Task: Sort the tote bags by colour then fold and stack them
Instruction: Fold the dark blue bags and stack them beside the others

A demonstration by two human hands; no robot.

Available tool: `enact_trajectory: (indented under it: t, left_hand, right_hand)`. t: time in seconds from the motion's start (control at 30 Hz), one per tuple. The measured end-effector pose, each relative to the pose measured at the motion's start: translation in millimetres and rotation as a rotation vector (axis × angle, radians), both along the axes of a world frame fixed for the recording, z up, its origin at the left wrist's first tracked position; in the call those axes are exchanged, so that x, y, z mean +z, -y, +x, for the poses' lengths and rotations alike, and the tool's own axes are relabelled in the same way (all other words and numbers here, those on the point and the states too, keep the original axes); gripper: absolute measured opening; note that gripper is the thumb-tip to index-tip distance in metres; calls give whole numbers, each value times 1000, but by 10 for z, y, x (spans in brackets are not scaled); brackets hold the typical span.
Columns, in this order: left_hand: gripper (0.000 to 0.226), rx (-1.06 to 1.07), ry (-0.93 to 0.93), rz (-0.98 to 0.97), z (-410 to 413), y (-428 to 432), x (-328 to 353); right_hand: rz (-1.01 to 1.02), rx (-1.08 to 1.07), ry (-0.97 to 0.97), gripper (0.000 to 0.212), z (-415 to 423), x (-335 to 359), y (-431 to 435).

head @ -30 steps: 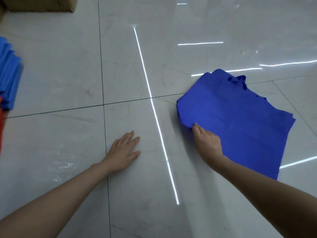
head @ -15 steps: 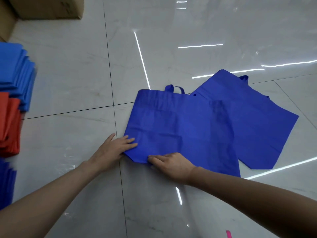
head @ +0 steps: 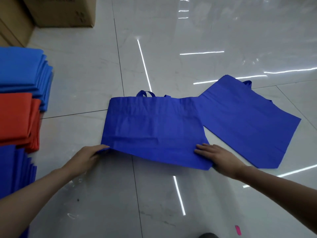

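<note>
Both hands have spread apart; left hand (head: 87, 156) pinches bag (head: 154, 127) corner; right hand (head: 221, 156) lies flat.

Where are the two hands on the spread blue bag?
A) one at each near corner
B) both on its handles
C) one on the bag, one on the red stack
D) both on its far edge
A: the left hand grips the near left corner of the blue bag, and the right hand lies on its near right corner.
</note>
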State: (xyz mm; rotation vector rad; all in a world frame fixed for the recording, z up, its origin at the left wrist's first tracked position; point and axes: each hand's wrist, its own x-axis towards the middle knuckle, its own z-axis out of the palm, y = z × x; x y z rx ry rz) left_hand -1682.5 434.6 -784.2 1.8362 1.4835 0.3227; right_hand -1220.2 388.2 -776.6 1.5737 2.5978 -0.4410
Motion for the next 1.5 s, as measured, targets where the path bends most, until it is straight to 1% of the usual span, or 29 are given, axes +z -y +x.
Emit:
enact_trajectory:
  t: [0.03,0.1,0.13,0.17,0.23,0.27,0.3,0.37,0.43,0.5,0.6,0.67,0.73,0.83,0.93,1.03,1.13,1.2,1.27,1.3,1.37,1.4,1.43,1.47,1.5]
  left_hand:
    - [43,81,64,8,30,-17,55]
    - [11,290,210,-5,90,-112,153]
    - [6,370,266,-14,117,-167,207]
    - [17,430,317,-33,133,-219,255]
    - [26,536,411,-99,161,-295,326]
    - [28,571,414,-128,180,-313,349]
    - [29,585,394,-146,193,-324,342]
    - [33,580,353,-153,206,-333,303]
    - [44,591,359,-127,227,-333,300]
    - [46,611,395,-118,262,-328,336]
    - [35,611,483,-76,297,-347,350]
    - [36,586,429,-46,273,-368,297]
    - [44,550,249,-21,226,-364,200]
    - [49,503,-90,14,172,-315,52]
    - [50,453,-356,48,167,-254,-43]
    - [50,442,-494,53,195,-214,-88]
    - [48,451,-651,79,239,-141,-101]
    - [46,491,-723,204,283,-122,-102]
    - [45,469,-725,340,357,-150,-125]
    - [45,396,-699,422,421,-160,-150]
    - [50,126,-627,536,598,-155,-217]
    - [59,-35,-602,504,721,-145,-242]
    - [73,-169,-605,427,848,-126,-272]
    - [88,-255,-605,350,959,-110,-313]
    - [101,-273,-596,260,1039,-100,-362]
  right_hand:
    - [13,-146,-106,56,6,32,-36]
    - [-40,-457,-319,26,-66,145,-139]
    - [-63,-568,-425,15,-105,190,-222]
    - [-68,-659,-519,21,-160,255,-321]
    - [-88,-795,-721,41,-262,367,-505]
    - [-84,-861,-795,43,-318,416,-573]
    - [-68,-919,-844,39,-370,440,-628]
    - [-29,-1035,-860,28,-448,451,-688]
    - [-39,-1119,-877,30,-484,400,-705]
    - [-67,-1181,-894,36,-496,341,-710]
    - [-78,-1260,-868,40,-517,289,-719]
    - [-75,-1296,-802,45,-521,286,-721]
    - [-92,-1335,-733,50,-507,266,-711]
    - [-125,-1329,-667,51,-524,214,-650]
    - [-208,-1303,-710,44,-588,145,-537]
    - [-334,-1270,-733,30,-623,65,-404]
    - [-417,-1231,-679,23,-631,-4,-310]
    - [-442,-1209,-591,25,-652,-21,-291]
    - [-441,-1202,-524,29,-681,-25,-296]
    - [-443,-1207,-498,31,-698,-24,-304]
    - [-449,-1223,-451,33,-721,-45,-309]
    - [-447,-1229,-422,33,-736,-61,-302]
    - [-433,-1228,-375,32,-764,-69,-287]
    - [-392,-1221,-300,32,-795,-81,-266]
    - [-326,-1213,-213,32,-826,-90,-247]
